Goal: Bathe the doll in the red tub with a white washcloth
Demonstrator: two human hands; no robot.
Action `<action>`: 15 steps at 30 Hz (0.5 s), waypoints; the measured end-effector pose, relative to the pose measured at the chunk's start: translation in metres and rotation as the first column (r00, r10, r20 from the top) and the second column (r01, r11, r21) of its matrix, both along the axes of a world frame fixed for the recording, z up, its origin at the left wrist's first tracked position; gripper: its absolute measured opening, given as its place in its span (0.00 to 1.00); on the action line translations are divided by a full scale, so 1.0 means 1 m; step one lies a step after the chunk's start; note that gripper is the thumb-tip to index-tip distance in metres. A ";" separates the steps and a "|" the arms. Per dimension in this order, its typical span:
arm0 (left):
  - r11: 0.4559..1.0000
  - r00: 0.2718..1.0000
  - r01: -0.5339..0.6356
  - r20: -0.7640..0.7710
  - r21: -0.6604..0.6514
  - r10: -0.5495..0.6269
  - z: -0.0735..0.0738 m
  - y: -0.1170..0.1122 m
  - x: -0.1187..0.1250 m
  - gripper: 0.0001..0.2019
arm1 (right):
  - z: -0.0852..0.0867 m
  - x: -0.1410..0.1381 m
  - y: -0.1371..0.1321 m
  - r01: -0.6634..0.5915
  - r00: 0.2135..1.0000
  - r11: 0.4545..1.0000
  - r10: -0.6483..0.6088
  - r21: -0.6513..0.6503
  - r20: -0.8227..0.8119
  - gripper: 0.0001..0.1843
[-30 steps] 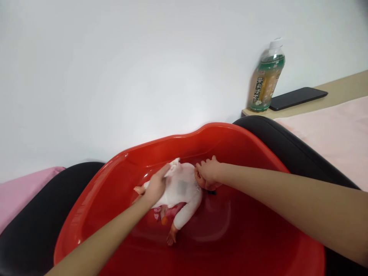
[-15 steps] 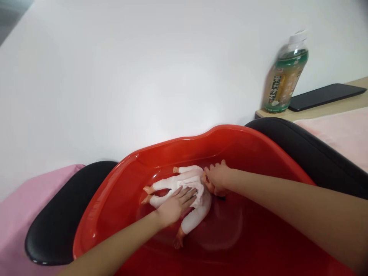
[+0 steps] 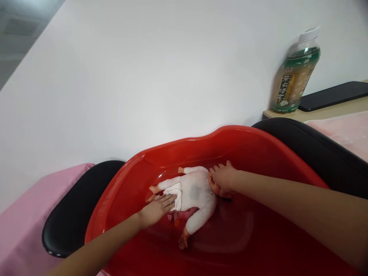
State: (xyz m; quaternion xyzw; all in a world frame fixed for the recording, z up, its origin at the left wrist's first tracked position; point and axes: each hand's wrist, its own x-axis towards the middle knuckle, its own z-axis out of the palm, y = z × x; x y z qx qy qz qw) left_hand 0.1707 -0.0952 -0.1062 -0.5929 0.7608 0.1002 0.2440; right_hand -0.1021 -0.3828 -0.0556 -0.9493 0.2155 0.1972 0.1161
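A baby doll in white clothing lies in a red tub with its head to the right and its feet to the left. My right hand is curled over the doll's head and covers most of it. Under the fingers of my left hand a bunched white cloth is held against the doll's lower body. Those fingers are fairly straight, and the thumb cannot be made out. Water appears to surround the doll, and a damp-looking grey patch shows on its clothing.
Black padded rests flank the tub, one at the left and one at the right. A drink bottle and a dark phone-like slab are on a wooden ledge by the white wall. Pink cloth lies at the left.
My left hand has slid the white cloth leftward from the doll's chest to its lower body, uncovering the grey patch. My right hand stays on the head. The view has shifted slightly.
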 end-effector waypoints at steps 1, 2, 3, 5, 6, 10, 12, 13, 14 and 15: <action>1.000 1.000 -0.017 -0.002 0.004 0.017 -0.001 0.005 0.006 0.35 | 0.001 0.000 0.001 0.004 1.000 1.000 -0.004 0.005 0.000 0.54; 0.999 0.999 -0.034 -0.010 0.009 0.035 -0.002 0.009 0.012 0.36 | 0.002 -0.001 0.001 0.005 1.000 1.000 -0.005 0.007 0.002 0.54; 0.998 0.998 -0.053 -0.021 0.017 0.053 -0.002 0.014 0.018 0.37 | 0.003 -0.001 0.002 0.007 1.000 1.000 -0.007 0.006 0.007 0.54; 0.994 0.994 -0.092 -0.045 0.050 0.095 -0.002 0.022 0.032 0.38 | 0.004 -0.002 0.003 0.009 1.000 1.000 -0.009 0.001 0.010 0.53; 0.990 0.991 -0.120 -0.056 0.068 0.124 0.000 0.025 0.038 0.37 | 0.004 -0.002 0.003 0.007 1.000 1.000 -0.007 0.003 0.007 0.53; 0.957 0.961 -0.253 -0.079 0.145 0.266 0.015 0.035 0.055 0.31 | 0.006 -0.003 0.004 0.001 1.000 1.000 -0.001 0.024 -0.004 0.55; 0.932 0.943 -0.310 -0.067 0.187 0.327 0.025 0.036 0.058 0.30 | 0.006 -0.003 0.004 0.005 1.000 1.000 -0.005 0.029 0.008 0.55; 0.923 0.937 -0.328 -0.056 0.202 0.345 0.029 0.036 0.058 0.31 | 0.006 -0.003 0.004 0.007 1.000 1.000 -0.008 0.024 0.014 0.54; 0.916 0.931 -0.345 -0.047 0.206 0.361 0.034 0.035 0.057 0.31 | 0.006 -0.003 0.004 0.007 1.000 1.000 -0.007 0.015 0.014 0.54; 0.911 0.924 -0.363 -0.049 0.196 0.379 0.038 0.033 0.056 0.30 | 0.005 -0.003 0.004 0.003 1.000 1.000 -0.003 0.005 0.009 0.54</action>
